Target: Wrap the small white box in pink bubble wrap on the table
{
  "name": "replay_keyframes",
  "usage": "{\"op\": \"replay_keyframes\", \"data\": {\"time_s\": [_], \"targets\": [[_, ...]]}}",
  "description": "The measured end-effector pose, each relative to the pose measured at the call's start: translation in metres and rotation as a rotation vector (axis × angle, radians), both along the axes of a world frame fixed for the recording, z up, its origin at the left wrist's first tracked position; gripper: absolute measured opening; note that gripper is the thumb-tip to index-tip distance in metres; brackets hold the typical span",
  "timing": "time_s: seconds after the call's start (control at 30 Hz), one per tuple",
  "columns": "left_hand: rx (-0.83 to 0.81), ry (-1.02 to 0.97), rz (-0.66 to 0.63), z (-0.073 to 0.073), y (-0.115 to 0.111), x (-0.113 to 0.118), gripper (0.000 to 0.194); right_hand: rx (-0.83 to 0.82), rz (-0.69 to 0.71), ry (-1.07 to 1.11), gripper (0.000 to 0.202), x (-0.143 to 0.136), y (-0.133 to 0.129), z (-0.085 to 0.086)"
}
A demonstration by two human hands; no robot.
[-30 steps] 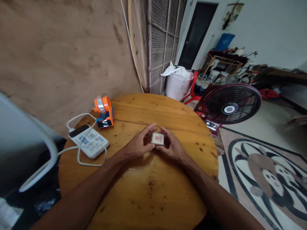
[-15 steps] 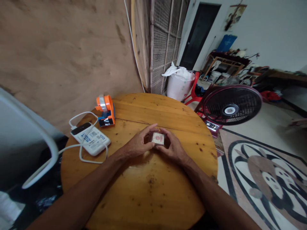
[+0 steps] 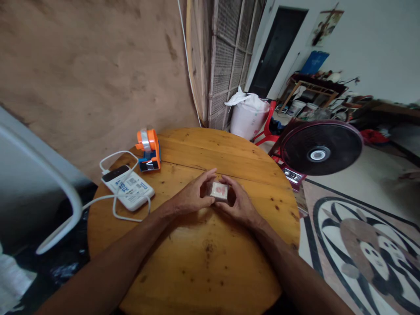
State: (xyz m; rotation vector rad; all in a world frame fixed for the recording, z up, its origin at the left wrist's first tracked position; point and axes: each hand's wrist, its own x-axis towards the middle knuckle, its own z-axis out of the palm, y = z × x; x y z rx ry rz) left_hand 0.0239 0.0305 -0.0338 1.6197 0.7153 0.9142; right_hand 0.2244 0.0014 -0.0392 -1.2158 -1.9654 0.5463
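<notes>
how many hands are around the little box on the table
2: the left hand curves round the left side of the little box, the right hand round its right side. Some fingers are partly hidden, but no other hand shows there.

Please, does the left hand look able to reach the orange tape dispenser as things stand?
Probably yes, once away from the small box: only tabletop seems to lie between the left hand and the orange tape dispenser.

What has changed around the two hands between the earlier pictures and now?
Only the camera view has tilted slightly; nothing was visibly taken or let go. The left hand and right hand stay cupped around the box; the tape dispenser and white device stay on the table.
</notes>
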Motion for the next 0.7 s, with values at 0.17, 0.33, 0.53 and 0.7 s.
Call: {"op": "replay_keyframes", "data": {"time_s": [0.17, 0.33, 0.53, 0.7], "targets": [[-0.029, -0.007, -0.014, 0.003, -0.001, 0.001, 0.08, -0.007, -0.013, -0.02, 0.071, 0.002, 0.0, -0.002], [-0.027, 0.009, -0.006, 0.004, -0.001, -0.001, 0.079, 0.006, -0.02, -0.028, 0.065, 0.003, 0.0, -0.001], [-0.03, -0.026, -0.03, -0.001, 0.0, 0.0, 0.074, 0.003, -0.008, -0.06, 0.068, 0.003, -0.002, 0.003], [-0.033, -0.023, 0.005, -0.001, 0.002, -0.004, 0.079, -0.071, 0.099, 0.116, 0.067, 0.007, -0.005, 0.01]]}}
